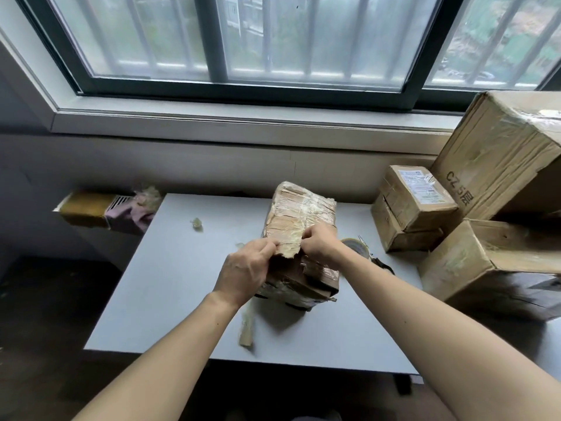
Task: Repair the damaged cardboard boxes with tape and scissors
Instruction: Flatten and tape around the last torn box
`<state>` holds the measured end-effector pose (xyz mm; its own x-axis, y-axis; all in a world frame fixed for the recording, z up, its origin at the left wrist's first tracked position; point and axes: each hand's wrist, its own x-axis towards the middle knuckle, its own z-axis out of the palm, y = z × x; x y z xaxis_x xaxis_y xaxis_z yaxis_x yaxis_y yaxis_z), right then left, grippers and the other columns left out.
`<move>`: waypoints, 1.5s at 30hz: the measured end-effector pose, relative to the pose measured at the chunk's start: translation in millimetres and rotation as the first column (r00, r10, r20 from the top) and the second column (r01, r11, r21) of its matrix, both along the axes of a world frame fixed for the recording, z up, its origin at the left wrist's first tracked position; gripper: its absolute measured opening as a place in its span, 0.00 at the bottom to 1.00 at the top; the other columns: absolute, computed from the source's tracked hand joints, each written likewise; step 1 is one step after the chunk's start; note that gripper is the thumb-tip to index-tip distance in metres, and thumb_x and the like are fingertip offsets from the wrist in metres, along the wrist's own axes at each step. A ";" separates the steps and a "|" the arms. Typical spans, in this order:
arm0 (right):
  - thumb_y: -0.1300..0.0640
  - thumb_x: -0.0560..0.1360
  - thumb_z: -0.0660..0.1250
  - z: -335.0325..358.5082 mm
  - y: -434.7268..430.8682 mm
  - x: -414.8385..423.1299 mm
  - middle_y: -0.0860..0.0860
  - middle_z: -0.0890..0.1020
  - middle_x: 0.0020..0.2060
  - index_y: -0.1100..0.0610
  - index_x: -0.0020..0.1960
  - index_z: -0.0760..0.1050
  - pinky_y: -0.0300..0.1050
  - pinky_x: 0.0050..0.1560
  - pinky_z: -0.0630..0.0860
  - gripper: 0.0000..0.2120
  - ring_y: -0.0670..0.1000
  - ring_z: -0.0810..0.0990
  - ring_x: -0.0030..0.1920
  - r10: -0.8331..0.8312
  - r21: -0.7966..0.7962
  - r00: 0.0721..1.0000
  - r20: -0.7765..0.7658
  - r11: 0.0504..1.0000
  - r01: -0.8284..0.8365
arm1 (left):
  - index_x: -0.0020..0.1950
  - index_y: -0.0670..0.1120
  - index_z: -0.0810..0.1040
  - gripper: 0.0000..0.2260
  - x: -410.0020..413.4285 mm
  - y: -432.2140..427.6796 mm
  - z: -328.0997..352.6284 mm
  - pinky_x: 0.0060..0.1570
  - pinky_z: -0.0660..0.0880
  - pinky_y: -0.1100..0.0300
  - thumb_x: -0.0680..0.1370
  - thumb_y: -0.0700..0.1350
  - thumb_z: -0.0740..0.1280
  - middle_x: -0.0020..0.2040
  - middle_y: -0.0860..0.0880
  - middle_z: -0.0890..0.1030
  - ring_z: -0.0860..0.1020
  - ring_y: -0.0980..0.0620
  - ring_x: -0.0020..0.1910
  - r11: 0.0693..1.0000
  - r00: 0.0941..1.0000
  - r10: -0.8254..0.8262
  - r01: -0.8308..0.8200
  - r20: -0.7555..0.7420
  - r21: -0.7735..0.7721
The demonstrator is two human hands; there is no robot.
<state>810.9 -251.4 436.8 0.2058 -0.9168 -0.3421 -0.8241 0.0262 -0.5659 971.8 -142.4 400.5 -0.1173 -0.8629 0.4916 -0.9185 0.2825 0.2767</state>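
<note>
Cardboard, worn and wrapped in old yellowed tape, fills the middle of my view: the damaged box point(299, 238) stands on the pale grey table point(182, 284), its near end torn and ragged. I have both hands on that torn end. My left hand point(247, 270) curls its fingers over the left part of the ripped flap and pinches it, while my right hand point(320, 246) pinches the same flap just beside it, thumb and fingers closed on the cardboard edge; the two hands almost touch. Just right of the box, partly hidden behind my right wrist, lies a roll of tape point(356, 246), and beside it I can see the metal tips and dark handles of what looks like the scissors point(376, 259), though my forearm covers most of them. A loose strip of peeled tape point(247, 328) lies on the table near the front edge, under my left forearm, and a small crumpled scrap point(196, 223) sits well apart to the left. On the right, three more cardboard boxes are heaped together: a small one with a label point(414, 205), a large one marked CZ point(498, 153) leaning behind it, and an open one point(485, 259) in front. A window with bars point(243, 41) runs across the wall behind the table.
</note>
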 end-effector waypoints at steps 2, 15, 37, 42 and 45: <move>0.61 0.74 0.67 -3.6 2.6 3.7 0.50 0.77 0.32 0.55 0.29 0.75 0.40 0.32 0.68 0.15 0.52 0.75 0.40 -0.014 0.004 1.000 0.017 1.000 0.014 | 0.65 0.46 0.77 0.15 -0.3 6.9 -6.2 0.52 0.81 0.55 0.80 0.44 0.62 0.65 0.51 0.79 0.77 0.51 0.63 0.999 0.997 -0.030 0.032 -0.072 0.037; 0.56 0.73 0.72 11.4 -3.2 5.4 0.52 0.78 0.38 0.58 0.47 0.79 0.40 0.36 0.69 0.06 0.50 0.75 0.37 0.105 0.257 0.991 0.079 0.959 -0.122 | 0.63 0.46 0.79 0.19 4.6 12.7 -21.1 0.62 0.77 0.51 0.72 0.41 0.75 0.73 0.52 0.72 0.71 0.49 0.72 0.971 0.992 -0.125 0.128 -0.029 0.203; 0.62 0.75 0.65 25.4 13.7 -15.9 0.53 0.75 0.34 0.61 0.46 0.75 0.39 0.25 0.66 0.02 0.50 0.72 0.32 0.049 0.180 0.995 -0.083 0.983 -0.033 | 0.79 0.58 0.58 0.44 -26.4 -16.7 -10.1 0.72 0.63 0.47 0.68 0.59 0.77 0.74 0.52 0.55 0.56 0.49 0.71 0.809 0.979 -0.128 0.196 -0.158 0.555; 0.61 0.75 0.66 29.4 14.1 -19.2 0.51 0.74 0.32 0.59 0.43 0.76 0.37 0.24 0.65 0.02 0.49 0.71 0.30 -0.019 0.176 0.999 0.047 0.984 0.011 | 0.80 0.60 0.53 0.50 -36.6 -25.0 -17.3 0.74 0.60 0.44 0.65 0.64 0.77 0.81 0.48 0.48 0.50 0.46 0.79 0.853 0.985 -0.079 0.148 -0.156 0.501; 0.59 0.74 0.67 36.7 8.8 -25.5 0.50 0.75 0.31 0.57 0.40 0.76 0.33 0.22 0.65 0.05 0.48 0.73 0.31 -0.046 0.155 0.994 0.098 0.987 0.031 | 0.79 0.61 0.56 0.47 -38.6 -23.5 -8.7 0.73 0.62 0.47 0.65 0.67 0.73 0.79 0.46 0.57 0.56 0.45 0.78 0.890 0.980 -0.067 0.143 -0.187 0.433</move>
<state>785.3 -242.6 473.6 0.2122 -0.8630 -0.4585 -0.7594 0.1497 -0.6332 933.1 -166.0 391.8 -0.1709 -0.9819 0.0814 -0.8218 0.1877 0.5379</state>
